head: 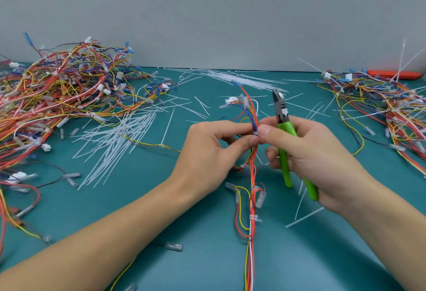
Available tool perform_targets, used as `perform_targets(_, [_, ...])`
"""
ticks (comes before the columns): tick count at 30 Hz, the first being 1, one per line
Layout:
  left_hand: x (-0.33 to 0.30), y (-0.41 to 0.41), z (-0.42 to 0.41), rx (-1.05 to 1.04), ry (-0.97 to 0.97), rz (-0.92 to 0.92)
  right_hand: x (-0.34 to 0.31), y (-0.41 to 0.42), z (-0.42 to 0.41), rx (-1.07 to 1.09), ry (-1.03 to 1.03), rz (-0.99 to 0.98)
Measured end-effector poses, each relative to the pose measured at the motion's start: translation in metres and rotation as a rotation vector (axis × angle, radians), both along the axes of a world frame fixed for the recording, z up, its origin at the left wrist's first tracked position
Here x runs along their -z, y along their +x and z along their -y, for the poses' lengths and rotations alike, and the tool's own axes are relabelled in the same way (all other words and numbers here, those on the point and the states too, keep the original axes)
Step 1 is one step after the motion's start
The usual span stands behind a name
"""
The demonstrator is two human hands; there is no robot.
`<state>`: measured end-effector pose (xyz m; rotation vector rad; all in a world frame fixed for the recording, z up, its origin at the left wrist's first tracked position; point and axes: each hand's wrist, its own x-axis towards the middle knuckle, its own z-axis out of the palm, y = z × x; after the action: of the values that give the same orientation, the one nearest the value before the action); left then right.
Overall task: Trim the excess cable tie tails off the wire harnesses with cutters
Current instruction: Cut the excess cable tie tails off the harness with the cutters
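We pinch the multicoloured wire harness [253, 129] between left hand [214, 150] and right hand [306, 159], bundle running twelve-to-six, while the right grip holds green-handled steel cutters [284, 134] pointing twelve, just at three.

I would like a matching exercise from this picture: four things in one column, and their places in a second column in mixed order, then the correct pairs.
Things:
1. cutters
2. big harness pile
3. orange object
4. harness being worked on

Places:
A. far right, against the wall
B. in the right hand
C. left side of the table
D. centre, pinched by the left hand and by the right thumb and finger

Pairs: 1-B, 2-C, 3-A, 4-D
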<state>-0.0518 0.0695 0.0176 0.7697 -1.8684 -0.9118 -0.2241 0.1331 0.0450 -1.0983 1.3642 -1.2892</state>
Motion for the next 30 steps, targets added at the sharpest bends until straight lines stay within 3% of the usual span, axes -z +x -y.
perform_targets(6, [0.003,0.001,-0.001,-0.08,-0.087,-0.082,0.0,0.002,0.0,-0.002,0.022,-0.004])
perform_targets(11, [-0.002,0.001,0.003,-0.006,0.189,-0.211,-0.003,0.003,-0.002,-0.025,0.011,-0.053])
perform_targets(17, [-0.008,0.002,0.004,0.13,0.118,-0.037,-0.001,0.006,-0.003,-0.008,-0.028,-0.098])
perform_targets(19, [-0.009,0.003,0.005,0.149,0.127,-0.063,0.0,0.006,-0.002,0.011,-0.04,-0.079])
perform_targets(22, [-0.01,0.011,0.015,-0.005,0.174,-0.145,-0.004,-0.006,0.002,0.062,-0.047,-0.003])
perform_targets(26, [-0.004,0.026,0.035,-0.254,0.042,0.128,-0.011,-0.03,0.007,0.14,-0.017,0.066])
perform_targets(30, [0.002,0.028,0.038,-0.203,0.023,0.467,-0.012,-0.048,0.012,0.159,0.001,0.065])
